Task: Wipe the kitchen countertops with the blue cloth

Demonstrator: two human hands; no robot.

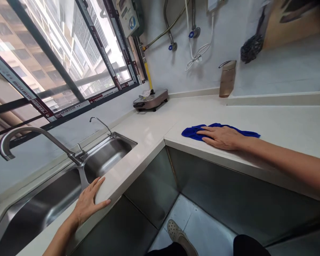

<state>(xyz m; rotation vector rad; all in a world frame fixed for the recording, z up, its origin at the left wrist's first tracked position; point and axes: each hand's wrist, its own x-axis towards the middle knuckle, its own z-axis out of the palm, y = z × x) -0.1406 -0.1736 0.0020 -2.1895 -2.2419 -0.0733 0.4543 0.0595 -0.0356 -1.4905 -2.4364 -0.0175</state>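
My right hand [221, 138] lies flat on a blue cloth [246, 133], its fingers stretched out to the left. The cloth is spread and wrinkled under the palm, close to the front edge of the white countertop [280, 122]. On the other arm of the L-shaped counter, my left hand [89, 201] rests on the strip in front of the sink. Its fingers are spread, the thumb reaches toward the counter's front edge, and nothing is held. Beside it is the double-bowl steel sink [82, 177], with a large curved faucet [40, 131] and a small thin tap [100, 122].
A portable stove [152, 99] stands in the far corner. Against the back wall leans a brown pouch [227, 79]; a dark scrubber [252, 48] hangs to its right. Hoses, valves and a white cord [198, 57] hang above. Dark cabinet fronts [224, 181] enclose the tiled floor [202, 220].
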